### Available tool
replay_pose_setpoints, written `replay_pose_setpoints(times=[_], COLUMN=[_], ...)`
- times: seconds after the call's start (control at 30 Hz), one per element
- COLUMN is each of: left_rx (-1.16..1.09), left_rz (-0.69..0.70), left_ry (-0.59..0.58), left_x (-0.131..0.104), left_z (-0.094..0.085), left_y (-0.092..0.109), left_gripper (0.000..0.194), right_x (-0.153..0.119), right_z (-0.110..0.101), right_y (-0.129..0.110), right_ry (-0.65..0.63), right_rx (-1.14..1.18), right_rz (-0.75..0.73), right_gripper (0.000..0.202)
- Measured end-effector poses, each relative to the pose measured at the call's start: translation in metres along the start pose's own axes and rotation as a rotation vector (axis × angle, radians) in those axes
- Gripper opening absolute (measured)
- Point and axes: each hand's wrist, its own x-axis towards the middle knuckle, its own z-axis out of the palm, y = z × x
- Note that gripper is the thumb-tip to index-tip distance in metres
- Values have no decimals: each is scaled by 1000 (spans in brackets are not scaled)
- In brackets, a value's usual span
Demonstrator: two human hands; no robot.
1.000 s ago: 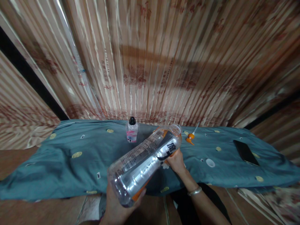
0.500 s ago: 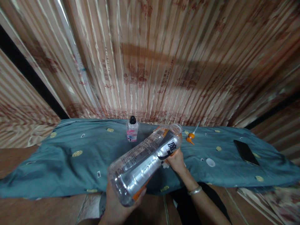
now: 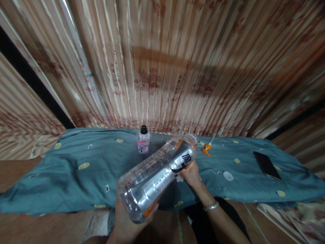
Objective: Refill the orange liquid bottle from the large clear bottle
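Note:
A large clear plastic bottle (image 3: pixel 157 173) with a silver label, black characters and orange patches lies slanted in the air over the bed edge, its neck up and to the right. My left hand (image 3: pixel 132 220) is closed around its base from below. Near the neck, my right hand (image 3: pixel 191 174) is closed on the bottle's underside; its fingers are mostly hidden behind it. An orange pump head (image 3: pixel 207 149) with a pale tube rests on the cloth to the right. Behind and left stands a small clear bottle (image 3: pixel 143 140) with a black cap and pink label.
A teal patterned bedsheet (image 3: pixel 76 183) covers the surface before me. Toward its right end lies a flat black phone-like object (image 3: pixel 266 165). Striped, flowered curtains (image 3: pixel 162 67) hang behind, with dark poles at both sides. Brown floor (image 3: pixel 71 227) shows below.
The large bottle has rolled very slightly in my hands, so its black characters look a little shifted. Everything else stays in place.

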Motion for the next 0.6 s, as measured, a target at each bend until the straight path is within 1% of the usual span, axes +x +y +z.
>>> replay_pose_setpoints(times=[0.2,0.3,0.4,0.5,0.6], left_rx=[28,38,28,-7,-41], left_rz=[11,47,66,-17,-103], left_ry=[-16,-8,13,5,1], left_x=[-1,4,7,6,4], left_z=[1,0,0,1,2], left_y=[-5,0,9,18,25], left_gripper=[66,64,57,48,53], right_x=[0,0,0,0,0], right_z=[0,1,1,2,2], right_y=[0,1,4,6,5], right_ry=[-6,7,14,13,11], right_rx=[19,6,-4,4,11], right_rz=[-20,-21,-22,-34,-27], right_gripper=[77,73,70,71,72])
